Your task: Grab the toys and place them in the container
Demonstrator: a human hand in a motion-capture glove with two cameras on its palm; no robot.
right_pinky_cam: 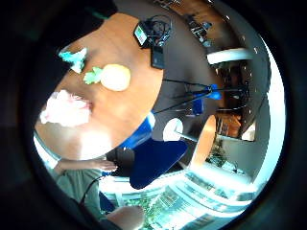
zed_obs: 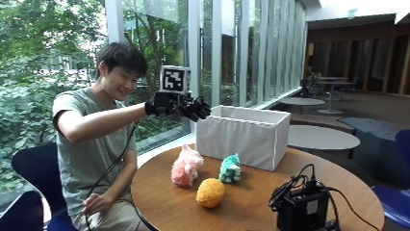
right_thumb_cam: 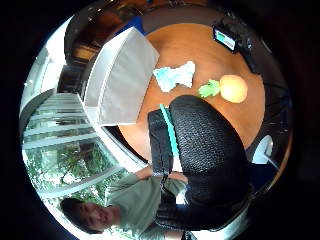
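Observation:
Three soft toys lie on the round wooden table (zed_obs: 166, 202): a pink plush (zed_obs: 187, 166), a teal plush (zed_obs: 230, 168) and a yellow fruit toy (zed_obs: 210, 192) with green leaves. Behind them stands the white fabric container (zed_obs: 243, 137), open at the top. My gloved right hand (zed_obs: 183, 107) is raised in the air above the pink plush, to the left of the container, fingers spread and holding nothing. The palm views look down on the pink plush (right_pinky_cam: 67, 109), yellow toy (right_pinky_cam: 115, 77), teal plush (right_thumb_cam: 174, 76) and container (right_thumb_cam: 122, 75); glove fingers (right_thumb_cam: 210, 145) cover part of the table.
A black device (zed_obs: 301, 208) with cables sits at the table's near right edge. The person's bare left hand (zed_obs: 96, 203) rests on the lap. A blue chair (right_pinky_cam: 153, 160) stands beside the table. Windows run behind the person.

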